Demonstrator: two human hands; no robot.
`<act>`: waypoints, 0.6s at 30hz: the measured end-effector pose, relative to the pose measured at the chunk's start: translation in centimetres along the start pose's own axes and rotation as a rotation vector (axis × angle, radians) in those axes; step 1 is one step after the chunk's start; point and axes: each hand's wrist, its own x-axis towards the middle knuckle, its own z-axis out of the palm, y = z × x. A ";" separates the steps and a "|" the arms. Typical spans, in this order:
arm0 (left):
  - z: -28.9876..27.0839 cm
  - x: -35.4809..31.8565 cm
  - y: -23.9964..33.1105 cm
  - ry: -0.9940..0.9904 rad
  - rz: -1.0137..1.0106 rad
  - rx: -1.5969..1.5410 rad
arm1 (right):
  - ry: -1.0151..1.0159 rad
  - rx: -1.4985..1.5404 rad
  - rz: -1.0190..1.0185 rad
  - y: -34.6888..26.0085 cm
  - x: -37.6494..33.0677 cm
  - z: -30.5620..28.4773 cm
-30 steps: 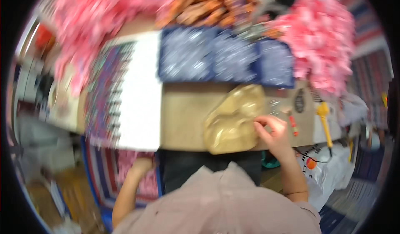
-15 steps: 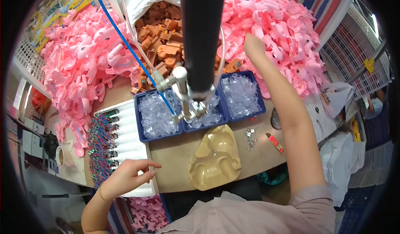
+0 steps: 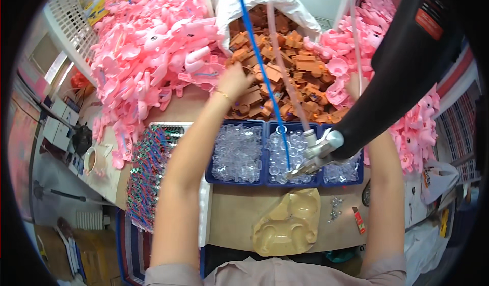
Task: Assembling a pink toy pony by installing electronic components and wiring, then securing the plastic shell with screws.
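Note:
My left hand (image 3: 236, 81) reaches to the left edge of a heap of brown plastic parts (image 3: 308, 64), beside the left pile of pink plastic animal-shaped parts (image 3: 153, 47). Its fingers bend down among the brown parts, blurred, so a grasp on any part is unclear. My right hand (image 3: 353, 86) is at the right pink pile (image 3: 379, 11), largely covered by a clear hose and a black pneumatic screwdriver (image 3: 402, 72). Whether its fingers hold something is hidden. Before me on the table lies a beige moulded fixture (image 3: 285, 225) with nothing in its hollows.
Blue bins (image 3: 235, 183) with clear plastic pieces stand mid-table, the screwdriver tip over them. To the left, bundles of coloured wires (image 3: 153, 174) lie on a white tray. Small screws (image 3: 335, 208) and a red stick-like item (image 3: 359, 220) are right of the fixture.
My left hand has gone from above the white tray forward to the brown parts. My right hand stays near the right pink pile. The view has shifted, and the screwdriver now slants to the right.

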 end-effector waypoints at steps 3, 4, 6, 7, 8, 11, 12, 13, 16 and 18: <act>1.9 -0.8 0.0 -0.024 -0.077 0.048 | 0.507 -0.521 -0.050 -1.6 -0.1 5.8; 1.5 -1.1 -0.4 -0.024 -0.080 0.053 | 0.695 -0.698 -0.064 -1.7 -0.5 6.7; 0.1 -1.7 -1.5 0.219 -0.027 -0.121 | 0.905 -0.924 -0.168 -1.4 -0.9 6.7; -0.4 -2.0 -1.5 0.230 -0.024 -0.119 | 1.143 -0.912 -0.311 -1.9 -0.7 6.9; -1.0 -2.6 -1.5 0.285 -0.062 -0.408 | 1.262 -0.896 -0.647 -1.3 -1.9 7.7; -3.6 -4.9 -2.3 0.378 -0.085 -1.130 | 1.491 -0.796 -0.613 -4.7 -4.2 10.6; -4.8 -6.0 -1.8 0.369 -0.067 -1.130 | 1.544 -0.765 -0.652 -4.7 -5.6 11.0; -6.1 -7.6 -1.6 0.376 -0.140 -1.344 | 1.558 -0.670 -0.594 -5.5 -7.2 12.9; -10.4 -13.9 -5.3 0.086 -0.405 -1.894 | 1.536 -0.610 -0.506 -5.4 -13.3 19.1; -12.2 -19.2 -3.5 0.059 -0.742 -1.923 | 1.440 -0.630 -0.376 -2.5 -19.0 22.6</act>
